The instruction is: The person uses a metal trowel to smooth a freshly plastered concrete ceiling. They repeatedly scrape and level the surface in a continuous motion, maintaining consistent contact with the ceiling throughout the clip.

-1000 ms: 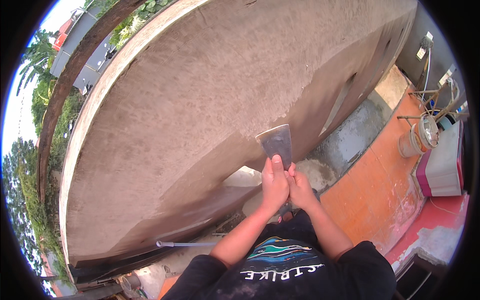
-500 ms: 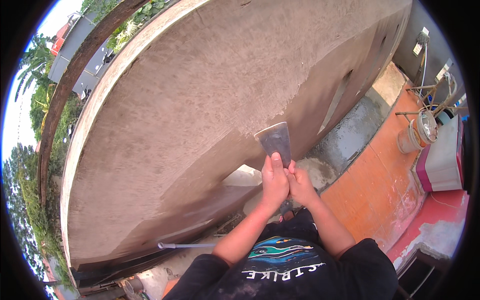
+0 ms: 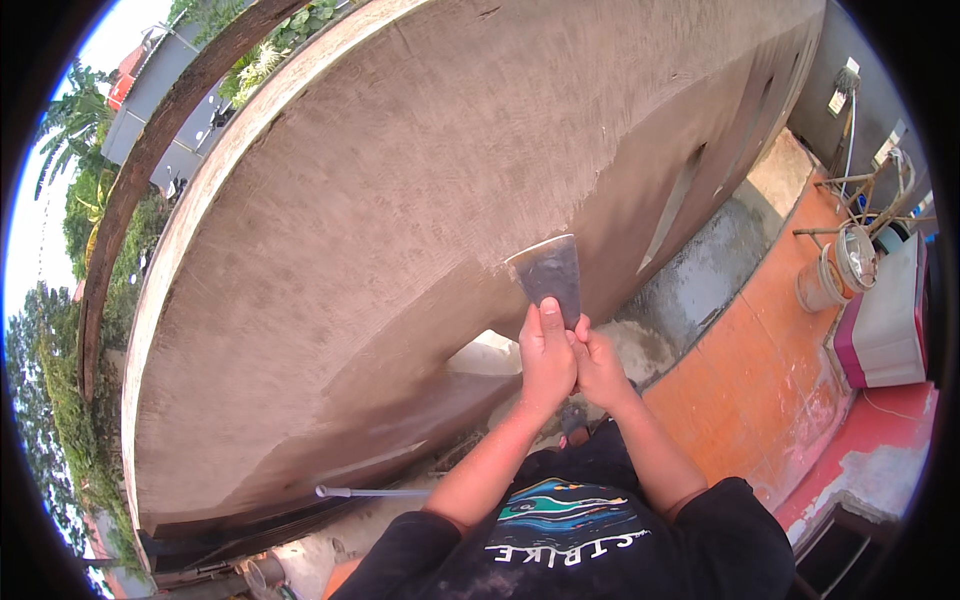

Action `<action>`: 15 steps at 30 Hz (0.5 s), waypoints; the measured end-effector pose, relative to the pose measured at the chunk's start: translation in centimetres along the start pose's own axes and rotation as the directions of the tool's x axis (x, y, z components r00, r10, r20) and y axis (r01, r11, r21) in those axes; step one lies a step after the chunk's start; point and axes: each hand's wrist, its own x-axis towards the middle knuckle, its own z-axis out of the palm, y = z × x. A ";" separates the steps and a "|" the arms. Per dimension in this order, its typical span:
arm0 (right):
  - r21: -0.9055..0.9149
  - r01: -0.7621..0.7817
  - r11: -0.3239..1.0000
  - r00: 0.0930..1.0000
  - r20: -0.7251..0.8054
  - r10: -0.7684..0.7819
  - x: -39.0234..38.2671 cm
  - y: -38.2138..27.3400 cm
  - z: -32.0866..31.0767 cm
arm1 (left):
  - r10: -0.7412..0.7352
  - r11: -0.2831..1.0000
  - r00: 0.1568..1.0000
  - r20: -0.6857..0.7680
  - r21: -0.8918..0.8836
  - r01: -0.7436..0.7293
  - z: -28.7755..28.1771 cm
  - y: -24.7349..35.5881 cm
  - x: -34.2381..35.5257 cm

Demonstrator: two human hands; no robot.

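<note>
A scraper (image 3: pixel 550 272) with a wide dark metal blade is held in front of me, its broad pale edge pointing up toward the wall. My left hand (image 3: pixel 547 362) grips it with the thumb laid along the lower part of the blade. Against it, my right hand (image 3: pixel 600 368) is closed round the handle, which the fingers mostly hide. Behind the blade rises a grey-brown plastered wall (image 3: pixel 380 200), rough and lighter above, smoother and darker below. Whether the blade edge touches the plaster, I cannot tell.
Orange floor tiles (image 3: pixel 740 360) run along my right. Farther off on that side stand a dirty bucket (image 3: pixel 820 283) and a white box with a magenta band (image 3: pixel 885 325). A pale rod (image 3: pixel 370 491) lies low at the left. A wooden beam (image 3: pixel 130 215) curves past the wall's far-left edge.
Both hands and the scraper have shifted very slightly upward along the wall. The grip looks the same.
</note>
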 end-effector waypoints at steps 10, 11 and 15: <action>-0.007 -0.039 0.999 0.999 0.022 0.039 0.0 0.0 -0.3 | -0.011 0.999 1.000 -0.029 -0.032 0.010 0.4 0.1 0.0; -0.021 -0.042 0.999 0.999 0.030 0.042 0.0 0.0 -0.3 | 0.017 0.998 0.999 -0.030 -0.052 -0.019 0.5 0.1 0.0; -0.021 -0.236 0.971 0.971 -0.026 0.236 0.1 -0.2 -0.4 | -0.058 0.998 0.997 -0.044 -0.006 0.058 0.5 0.2 -0.1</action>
